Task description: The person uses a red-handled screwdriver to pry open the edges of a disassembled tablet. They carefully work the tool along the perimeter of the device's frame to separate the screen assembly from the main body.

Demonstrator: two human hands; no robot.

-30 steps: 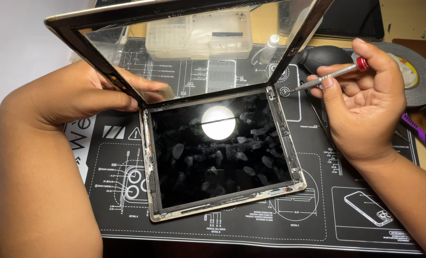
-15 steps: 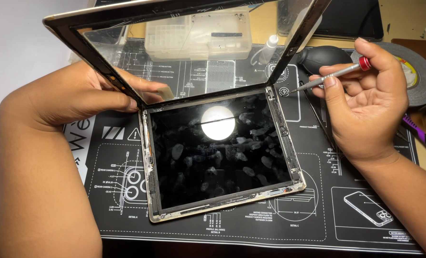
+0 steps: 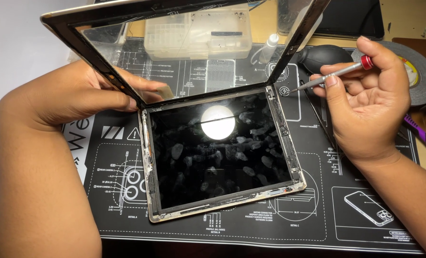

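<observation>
An opened tablet (image 3: 222,157) lies on a black repair mat (image 3: 251,224), its dark inner screen smudged and reflecting a round lamp. Its front glass panel (image 3: 184,33) is lifted and tilted up toward the far side. My left hand (image 3: 79,98) grips the panel's left frame edge and props it up. My right hand (image 3: 366,100) holds a small silver screwdriver (image 3: 335,75) with a red cap. The driver's tip hovers just beyond the tablet's top right corner.
A clear plastic parts box (image 3: 198,31) and a small white bottle (image 3: 269,48) stand behind the glass. A black rubber air blower (image 3: 325,56) and a grey tape roll (image 3: 418,71) lie at the right. A purple-handled tool (image 3: 421,134) rests at the right edge.
</observation>
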